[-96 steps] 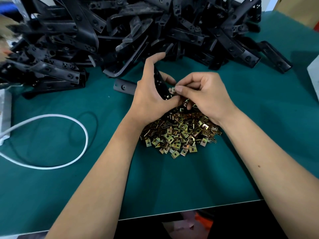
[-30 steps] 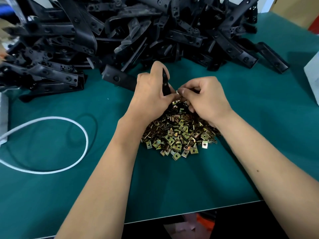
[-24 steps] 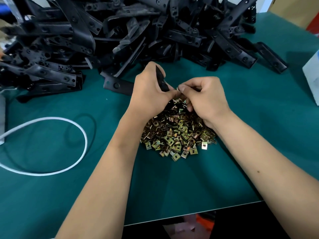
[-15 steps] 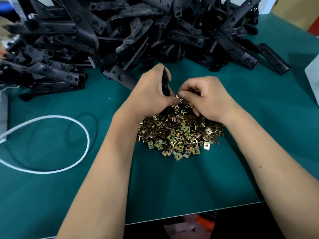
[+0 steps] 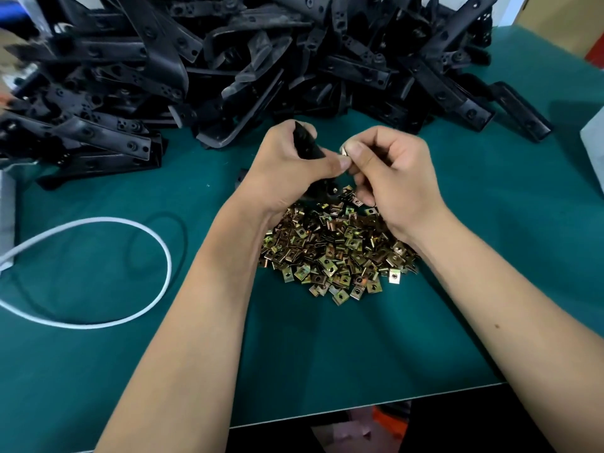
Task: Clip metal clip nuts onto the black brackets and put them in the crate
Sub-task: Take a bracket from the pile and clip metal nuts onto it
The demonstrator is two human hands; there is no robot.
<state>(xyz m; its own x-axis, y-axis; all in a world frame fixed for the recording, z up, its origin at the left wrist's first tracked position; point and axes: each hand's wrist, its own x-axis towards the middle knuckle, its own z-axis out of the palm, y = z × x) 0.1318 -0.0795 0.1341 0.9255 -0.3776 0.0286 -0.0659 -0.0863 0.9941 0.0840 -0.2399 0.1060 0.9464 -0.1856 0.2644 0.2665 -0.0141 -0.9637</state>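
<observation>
Operator: Hands? Parts?

Technician: Left hand grips black plastic bracket; right hand pinches small metal clip nut beside it, above brass-coloured nut pile. Crate unseen.

Operator: Risk?

Technician: Misaligned nut may slip, drop into pile.

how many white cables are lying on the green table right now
1. The white cable curls in a loop on the green table at the left, beside the left forearm; its ends run out of view, so more may be hidden.

black bracket upright above brass clip nuts — one nut seemingly at its edge
</observation>
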